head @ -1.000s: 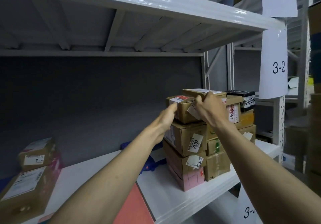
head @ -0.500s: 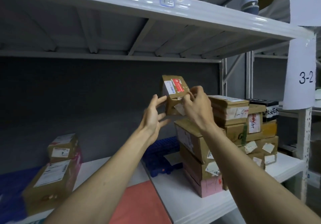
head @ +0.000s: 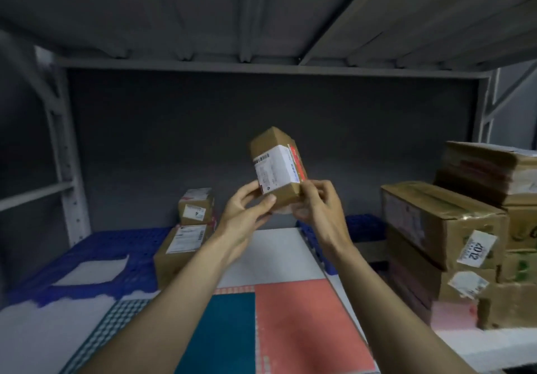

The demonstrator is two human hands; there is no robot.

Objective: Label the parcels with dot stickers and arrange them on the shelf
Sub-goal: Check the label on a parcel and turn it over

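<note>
Small parcel (head: 277,170) held mid-frame, above the shelf (head: 279,254). Left hand (head: 247,216) and right hand (head: 316,208) both gripped its lower end, fingers curled round it. No dot sticker visible on it. Stack of boxes (head: 453,228) at right, two boxes (head: 189,234) left of centre. Labelling and placing apparently remained.

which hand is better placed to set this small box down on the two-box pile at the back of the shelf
Probably the left hand. Both hands hold the small parcel at its lower end, but the two-box pile stands left of it, on the left arm's side. The right hand would have to cross over.
</note>
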